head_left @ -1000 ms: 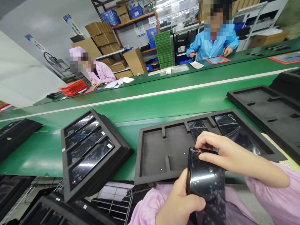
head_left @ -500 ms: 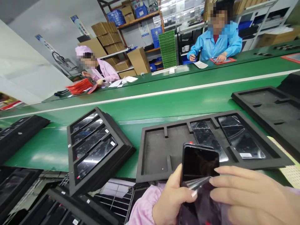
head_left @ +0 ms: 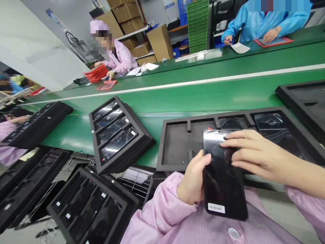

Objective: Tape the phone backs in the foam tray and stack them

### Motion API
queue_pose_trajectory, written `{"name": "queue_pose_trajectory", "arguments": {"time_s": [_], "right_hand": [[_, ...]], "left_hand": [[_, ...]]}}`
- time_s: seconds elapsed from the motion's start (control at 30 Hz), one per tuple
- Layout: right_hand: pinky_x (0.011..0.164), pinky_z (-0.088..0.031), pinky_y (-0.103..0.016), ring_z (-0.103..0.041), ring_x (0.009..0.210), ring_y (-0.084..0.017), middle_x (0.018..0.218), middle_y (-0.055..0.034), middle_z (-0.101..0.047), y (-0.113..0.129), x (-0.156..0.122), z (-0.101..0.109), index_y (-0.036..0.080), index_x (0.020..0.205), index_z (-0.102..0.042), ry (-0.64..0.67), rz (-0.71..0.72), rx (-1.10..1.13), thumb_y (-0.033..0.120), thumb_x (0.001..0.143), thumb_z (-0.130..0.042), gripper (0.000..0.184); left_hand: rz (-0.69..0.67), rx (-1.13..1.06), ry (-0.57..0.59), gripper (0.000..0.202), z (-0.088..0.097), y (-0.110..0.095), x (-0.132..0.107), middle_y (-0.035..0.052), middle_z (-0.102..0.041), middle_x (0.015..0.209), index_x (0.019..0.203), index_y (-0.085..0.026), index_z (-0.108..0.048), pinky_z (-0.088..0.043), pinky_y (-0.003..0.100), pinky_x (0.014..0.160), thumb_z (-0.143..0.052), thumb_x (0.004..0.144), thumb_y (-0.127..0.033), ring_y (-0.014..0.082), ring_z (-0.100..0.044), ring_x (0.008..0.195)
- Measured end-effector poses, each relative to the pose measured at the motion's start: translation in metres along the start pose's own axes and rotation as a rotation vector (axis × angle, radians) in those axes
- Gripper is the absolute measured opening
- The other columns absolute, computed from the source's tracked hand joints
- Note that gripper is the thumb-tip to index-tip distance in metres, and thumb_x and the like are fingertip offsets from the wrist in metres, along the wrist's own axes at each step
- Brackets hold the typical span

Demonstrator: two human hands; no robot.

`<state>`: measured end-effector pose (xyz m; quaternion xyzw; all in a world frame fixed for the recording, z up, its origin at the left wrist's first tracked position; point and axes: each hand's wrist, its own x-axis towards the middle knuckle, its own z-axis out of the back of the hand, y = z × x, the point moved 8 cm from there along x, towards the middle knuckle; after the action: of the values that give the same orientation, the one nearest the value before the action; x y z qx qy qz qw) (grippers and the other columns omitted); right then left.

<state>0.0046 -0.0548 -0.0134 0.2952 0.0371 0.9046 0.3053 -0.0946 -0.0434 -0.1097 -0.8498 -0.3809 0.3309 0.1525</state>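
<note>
My left hand (head_left: 194, 178) is closed around the left edge of a black smartphone (head_left: 223, 189), its thumb at the rim. The phone tilts in front of my chest, glossy face up, with a white barcode label (head_left: 216, 207) near its lower end. Stretched fingers of my right hand (head_left: 259, 154) lie on the upper right part of the phone's face. Just behind, a black foam tray (head_left: 175, 145) has bare slots on its left and phone-shaped panels (head_left: 269, 123) on its right, partly hidden by my right hand.
Stacked foam trays (head_left: 146, 145) holding several panels stand left on the green bench (head_left: 142, 96). More trays (head_left: 88, 206) sit on a wire rack (head_left: 138, 186) below. Another tray (head_left: 302, 95) lies at right. Across the bench, people in pink (head_left: 124, 56) and blue (head_left: 269, 25) work.
A clear film that was curled up over the phone's lower part now appears flat. My right hand has moved to the phone's upper end, and the view has tilted downward.
</note>
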Motion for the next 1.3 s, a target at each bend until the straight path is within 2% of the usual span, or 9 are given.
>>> {"name": "queue_pose_trajectory", "arguments": {"time_s": [0.17,0.3,0.43,0.67,0.87,0.93,1.07,1.2,1.3], "right_hand": [[0.083,-0.051,-0.026,-0.06,0.095,-0.015,0.101,-0.0068,-0.062,-0.014,-0.001,0.005,0.02,0.093,-0.054,-0.082,-0.107,0.113,0.011,0.091,-0.041,0.016],[0.082,-0.05,-0.031,-0.058,0.094,-0.018,0.098,-0.0071,-0.061,-0.025,0.0,0.015,0.021,0.101,-0.054,-0.21,-0.254,0.014,0.016,0.092,-0.043,0.015],[0.08,-0.05,-0.034,-0.057,0.095,-0.021,0.101,-0.0086,-0.059,-0.034,0.01,0.002,0.019,0.103,-0.056,-0.097,-0.293,0.028,0.029,0.092,-0.047,0.018],[0.07,-0.047,-0.033,-0.054,0.083,-0.02,0.086,-0.0066,-0.058,-0.026,0.017,-0.005,0.019,0.073,-0.049,-0.055,-0.248,0.0,0.022,0.092,-0.042,0.021],[0.064,-0.047,-0.032,-0.054,0.077,-0.019,0.083,-0.0062,-0.058,-0.026,0.015,-0.004,0.019,0.09,-0.048,0.009,-0.276,0.056,0.019,0.09,-0.041,0.007],[0.061,-0.047,-0.03,-0.055,0.075,-0.019,0.081,-0.0056,-0.057,-0.029,0.014,-0.005,0.019,0.095,-0.049,0.045,-0.299,0.085,0.018,0.089,-0.039,0.011],[0.059,-0.044,-0.029,-0.053,0.07,-0.017,0.078,-0.0047,-0.056,-0.015,0.016,-0.003,0.018,0.088,-0.049,0.089,-0.25,0.065,0.013,0.089,-0.034,0.015],[0.052,-0.041,-0.022,-0.049,0.06,-0.012,0.074,-0.0005,-0.054,0.008,0.02,0.0,0.02,0.082,-0.045,0.147,-0.21,0.259,0.01,0.09,-0.035,0.016],[0.063,-0.048,-0.02,-0.059,0.071,-0.01,0.08,-0.0007,-0.061,0.011,0.022,-0.002,0.019,0.087,-0.05,0.167,-0.22,0.512,0.01,0.091,-0.039,0.014]], "left_hand": [[-0.028,0.049,-0.002,0.017,0.007,-0.001,0.002,0.0018,-0.065,0.074,0.084,-0.014,-0.065,-0.043,0.022,0.066,-0.064,0.07,-0.022,0.0128,-0.057,0.068],[-0.065,0.161,0.078,0.019,0.006,-0.004,0.0,0.0034,-0.067,0.087,0.092,-0.015,-0.065,-0.042,0.024,0.074,-0.06,0.075,-0.021,0.0152,-0.058,0.081],[0.0,0.325,0.12,0.021,0.003,0.002,-0.005,0.0025,-0.062,0.081,0.091,-0.015,-0.062,-0.04,0.025,0.072,-0.06,0.073,-0.026,0.0158,-0.054,0.077],[0.057,0.448,0.092,0.024,0.009,0.007,-0.005,0.0,-0.051,0.071,0.081,-0.016,-0.057,-0.033,0.026,0.065,-0.063,0.066,-0.034,0.0151,-0.044,0.069],[0.038,0.508,0.153,0.025,0.006,0.007,-0.006,0.0015,-0.052,0.076,0.085,-0.016,-0.057,-0.033,0.028,0.069,-0.061,0.069,-0.035,0.0166,-0.046,0.072],[0.038,0.548,0.166,0.025,0.004,0.007,-0.007,0.0024,-0.054,0.08,0.086,-0.016,-0.057,-0.034,0.028,0.072,-0.06,0.07,-0.034,0.018,-0.047,0.076],[0.004,0.621,0.146,0.022,0.004,0.004,-0.007,0.0018,-0.055,0.081,0.086,-0.017,-0.058,-0.034,0.029,0.075,-0.058,0.071,-0.032,0.0191,-0.048,0.081],[-0.016,0.572,0.081,0.018,0.009,-0.001,-0.002,0.0003,-0.055,0.075,0.082,-0.016,-0.06,-0.035,0.027,0.071,-0.059,0.07,-0.029,0.0168,-0.047,0.075],[-0.037,0.518,0.116,0.012,0.006,-0.006,0.002,0.0008,-0.057,0.075,0.078,-0.014,-0.063,-0.037,0.026,0.071,-0.057,0.072,-0.024,0.0158,-0.048,0.075]]}}
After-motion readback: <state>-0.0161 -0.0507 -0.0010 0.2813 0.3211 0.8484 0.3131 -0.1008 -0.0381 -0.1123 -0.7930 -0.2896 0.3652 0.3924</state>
